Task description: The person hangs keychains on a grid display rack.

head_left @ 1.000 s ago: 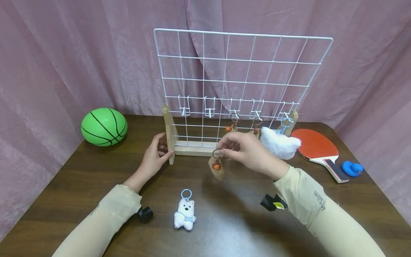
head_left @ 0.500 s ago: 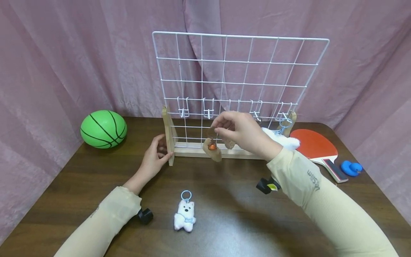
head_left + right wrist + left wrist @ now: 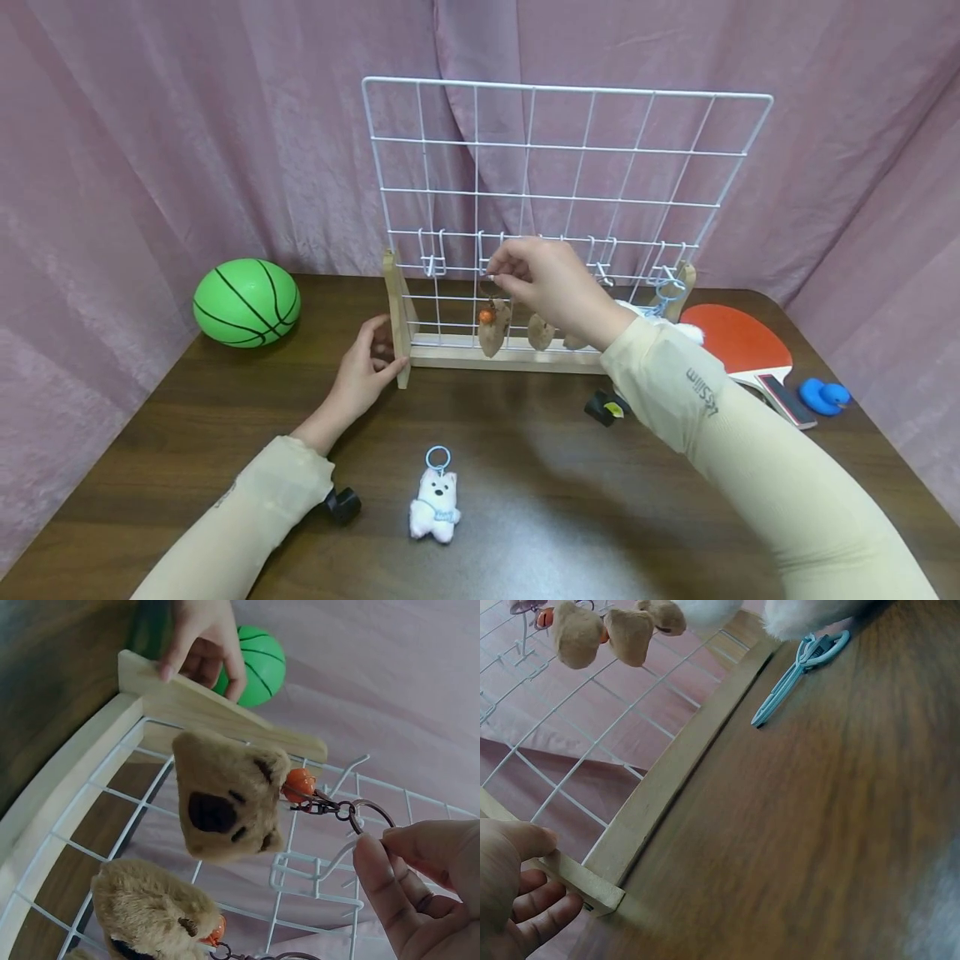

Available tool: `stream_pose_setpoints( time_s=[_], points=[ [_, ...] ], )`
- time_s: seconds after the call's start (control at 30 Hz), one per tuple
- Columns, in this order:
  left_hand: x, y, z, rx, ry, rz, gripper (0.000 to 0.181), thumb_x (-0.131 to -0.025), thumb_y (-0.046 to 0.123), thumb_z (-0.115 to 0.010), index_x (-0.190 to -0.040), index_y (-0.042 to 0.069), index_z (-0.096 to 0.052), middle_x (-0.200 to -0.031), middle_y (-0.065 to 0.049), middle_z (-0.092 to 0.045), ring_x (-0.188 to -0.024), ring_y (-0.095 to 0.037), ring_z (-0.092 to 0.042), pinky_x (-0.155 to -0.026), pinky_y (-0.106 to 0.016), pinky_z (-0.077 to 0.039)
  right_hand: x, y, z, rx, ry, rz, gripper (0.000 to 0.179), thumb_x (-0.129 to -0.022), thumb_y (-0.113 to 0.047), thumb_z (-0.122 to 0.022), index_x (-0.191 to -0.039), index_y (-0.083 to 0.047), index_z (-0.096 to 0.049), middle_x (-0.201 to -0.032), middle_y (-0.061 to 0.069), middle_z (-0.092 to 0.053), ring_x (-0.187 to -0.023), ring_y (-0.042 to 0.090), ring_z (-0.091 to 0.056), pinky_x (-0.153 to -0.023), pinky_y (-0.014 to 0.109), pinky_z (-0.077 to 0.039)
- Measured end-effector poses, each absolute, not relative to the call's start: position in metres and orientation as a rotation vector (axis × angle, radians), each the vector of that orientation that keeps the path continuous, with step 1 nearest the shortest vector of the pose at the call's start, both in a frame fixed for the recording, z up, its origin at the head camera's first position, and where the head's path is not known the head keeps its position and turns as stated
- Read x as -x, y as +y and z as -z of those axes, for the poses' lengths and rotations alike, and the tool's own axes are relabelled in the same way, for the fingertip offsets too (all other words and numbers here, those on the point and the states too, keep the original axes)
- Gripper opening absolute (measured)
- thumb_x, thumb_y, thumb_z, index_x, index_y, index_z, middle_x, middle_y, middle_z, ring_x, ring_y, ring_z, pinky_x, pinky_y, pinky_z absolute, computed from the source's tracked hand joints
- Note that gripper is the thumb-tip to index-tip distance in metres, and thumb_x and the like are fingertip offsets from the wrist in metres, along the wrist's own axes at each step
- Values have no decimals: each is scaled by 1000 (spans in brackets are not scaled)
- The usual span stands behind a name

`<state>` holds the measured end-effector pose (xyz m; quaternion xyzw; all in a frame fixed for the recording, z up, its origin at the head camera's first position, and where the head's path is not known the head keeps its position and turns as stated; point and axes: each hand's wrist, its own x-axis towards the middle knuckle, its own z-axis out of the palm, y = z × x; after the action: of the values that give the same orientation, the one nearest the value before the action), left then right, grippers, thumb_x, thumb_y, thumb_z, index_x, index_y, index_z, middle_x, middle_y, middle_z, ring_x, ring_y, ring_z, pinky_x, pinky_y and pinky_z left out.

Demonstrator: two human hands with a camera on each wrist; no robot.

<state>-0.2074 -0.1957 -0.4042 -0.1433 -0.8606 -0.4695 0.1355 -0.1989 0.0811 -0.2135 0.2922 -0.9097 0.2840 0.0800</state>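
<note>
My right hand pinches the metal ring of a brown plush bear keychain with an orange bell. The ring is beside a white wire hook, second from the left on the grid rack; I cannot tell whether it touches. More brown bear keychains hang to its right. My left hand grips the rack's left wooden leg, thumb in front and fingers behind. A white plush dog keychain with a blue ring lies on the table before the rack.
At the rack's right end hangs a white plush keychain, mostly hidden by my right arm. A green ball sits at the left. A red table tennis paddle and a blue rubber duck lie on the right. The leftmost hook bears nothing.
My right hand has moved up, back and slightly left with the bear keychain, from before the rack to the second hook. My left hand stays on the leg.
</note>
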Motion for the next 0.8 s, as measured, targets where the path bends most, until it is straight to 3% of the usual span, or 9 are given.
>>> stream_pose_setpoints(
  time_s=[0.23, 0.8],
  points=[
    [208, -196, 405, 414, -2496, 1389, 67, -86, -1, -68, -142, 2, -30, -115, -26, -55, -99, -36, -62, -73, -22, -56, 204, 78, 215, -856, -2759, -806, 11, -91, -6, -61, -101, -5, -66, -97, 9, -69, -89, 21, -64, -86, 33, -52],
    [207, -196, 404, 393, -2502, 1392, 67, -86, 0, -68, -142, 2, -30, -114, -26, -56, -100, -36, -62, -75, -29, -57, 208, 79, 215, -889, -2794, -717, 16, -90, -2, -58, -104, -4, -67, -97, 10, -69, -89, 21, -63, -86, 32, -53]
  ],
)
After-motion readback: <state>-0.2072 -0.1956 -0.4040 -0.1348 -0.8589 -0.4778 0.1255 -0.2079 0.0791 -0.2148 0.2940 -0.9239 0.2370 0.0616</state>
